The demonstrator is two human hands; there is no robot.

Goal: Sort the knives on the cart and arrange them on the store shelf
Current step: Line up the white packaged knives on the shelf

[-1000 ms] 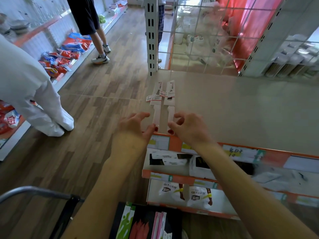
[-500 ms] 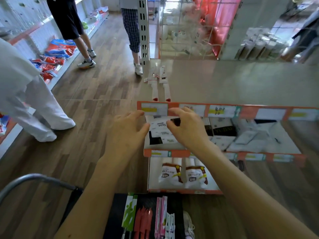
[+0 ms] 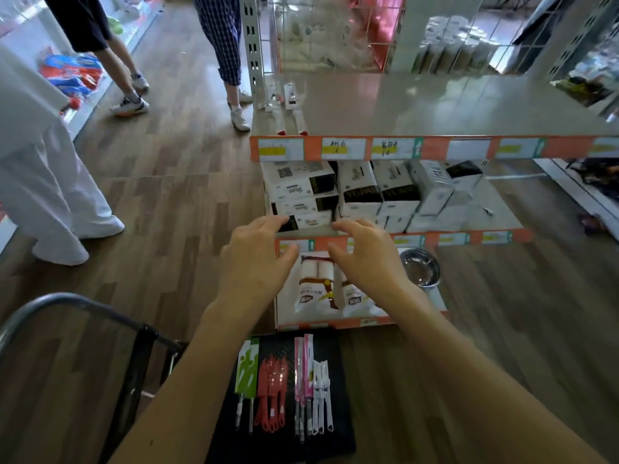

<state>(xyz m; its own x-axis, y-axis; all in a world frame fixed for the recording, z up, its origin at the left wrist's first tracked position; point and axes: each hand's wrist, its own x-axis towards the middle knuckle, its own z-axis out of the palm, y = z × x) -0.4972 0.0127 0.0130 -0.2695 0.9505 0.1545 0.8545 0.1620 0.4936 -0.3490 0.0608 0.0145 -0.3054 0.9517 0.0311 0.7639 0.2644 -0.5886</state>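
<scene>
Head view: we note the left hand [image 3: 254,262] and right hand [image 3: 365,259] at centre, fingers loosely spread and holding nothing, the packaged knives [image 3: 273,380] lying in rows on the black cart [image 3: 336,363] at 6 o'clock, two white knives [image 3: 291,102] on the top shelf [image 3: 435,105] at 12 o'clock.

Black-and-white tissue packs [image 3: 361,189] stand in rows at centre. Nearer, wrapped white rolls [image 3: 316,286] lie just left of a steel bowl [image 3: 420,267]. On the wooden floor [image 3: 174,195] at left stands a person in white trousers [image 3: 50,195]; farther off are checked trousers [image 3: 222,38], dark shorts [image 3: 83,21] and red-and-blue packets [image 3: 73,73].
</scene>
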